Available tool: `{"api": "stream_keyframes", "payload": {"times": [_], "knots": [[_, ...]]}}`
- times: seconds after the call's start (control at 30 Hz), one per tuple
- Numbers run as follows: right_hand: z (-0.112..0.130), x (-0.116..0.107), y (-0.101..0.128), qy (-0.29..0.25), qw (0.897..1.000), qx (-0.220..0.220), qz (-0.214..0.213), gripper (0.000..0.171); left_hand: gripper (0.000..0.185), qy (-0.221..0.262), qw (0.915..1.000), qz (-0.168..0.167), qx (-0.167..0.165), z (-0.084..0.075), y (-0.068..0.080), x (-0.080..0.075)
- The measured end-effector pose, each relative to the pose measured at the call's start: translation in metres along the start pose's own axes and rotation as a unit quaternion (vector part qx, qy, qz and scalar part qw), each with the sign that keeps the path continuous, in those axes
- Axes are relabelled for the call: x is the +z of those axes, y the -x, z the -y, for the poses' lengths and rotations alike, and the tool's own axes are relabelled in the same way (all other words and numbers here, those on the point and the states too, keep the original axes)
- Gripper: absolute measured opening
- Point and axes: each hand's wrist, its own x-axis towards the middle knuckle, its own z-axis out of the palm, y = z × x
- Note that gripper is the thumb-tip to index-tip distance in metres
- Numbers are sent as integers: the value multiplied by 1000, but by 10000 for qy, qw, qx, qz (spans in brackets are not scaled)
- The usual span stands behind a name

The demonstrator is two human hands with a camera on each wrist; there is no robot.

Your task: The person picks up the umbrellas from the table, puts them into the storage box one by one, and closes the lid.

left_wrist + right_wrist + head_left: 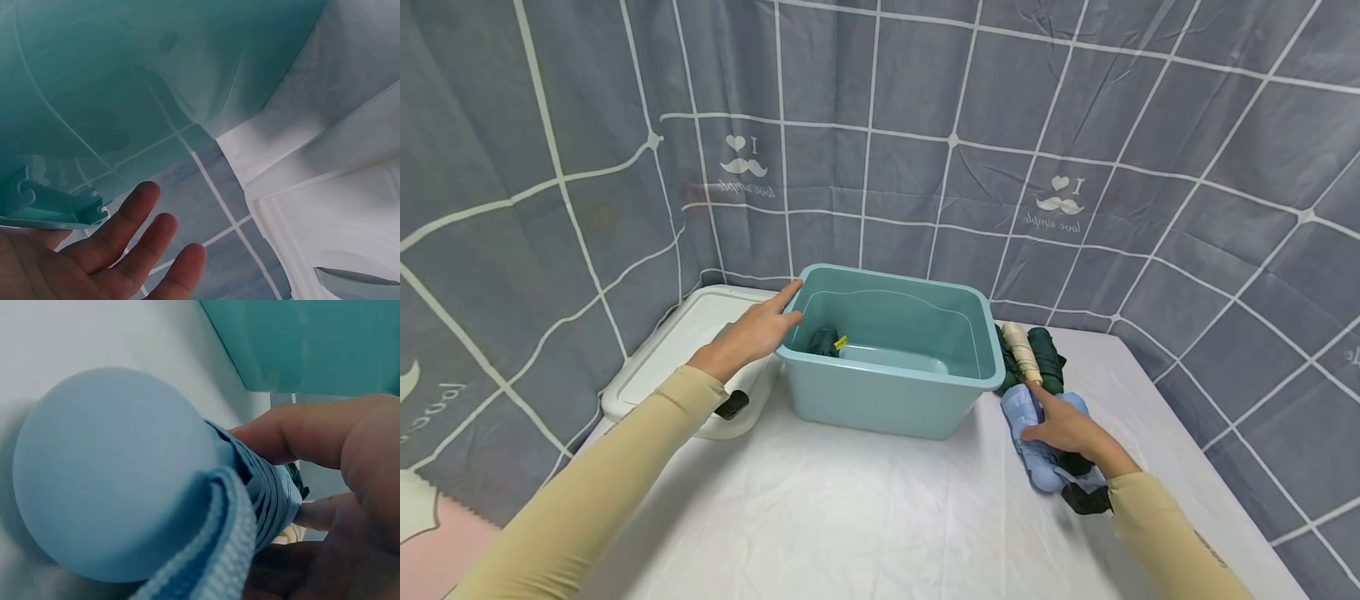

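Note:
My left hand (747, 337) rests on the left rim of a teal plastic bin (887, 400), fingers loosely extended. In the left wrist view, several fingers (128, 222) hang outside the bin wall, just below its rim. On the right, my right hand (1067, 429) holds a light blue folded umbrella (1030, 433), with thumb and fingers on opposite sides. The right wrist view shows its round end (112, 475), a woven strap (215, 550) and pleated cloth. More blue cloth lies under that hand, partly hidden. Inside the bin lies a dark green bundle (823, 342) with a yellow tag.
Beyond the right hand lie a cream folded umbrella (1021, 350) and dark green ones (1045, 358), against the bin's right side. A white lid (647, 367) sits left of the bin. White cloth (865, 517) covers the table; a grey checked curtain (910, 175) hangs behind.

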Motion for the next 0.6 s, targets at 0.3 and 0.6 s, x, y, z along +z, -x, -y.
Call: {"api": "stream_keyframes", "payload": {"times": [0.3,0.6], "knots": [[-3,-4,3,-346,9994,14,19,102,68,-42,10000,4,8,0,0,1],[-1,-17,10,-636,9977,-247,64,102,68,-39,10000,18,-10,0,0,1]]}}
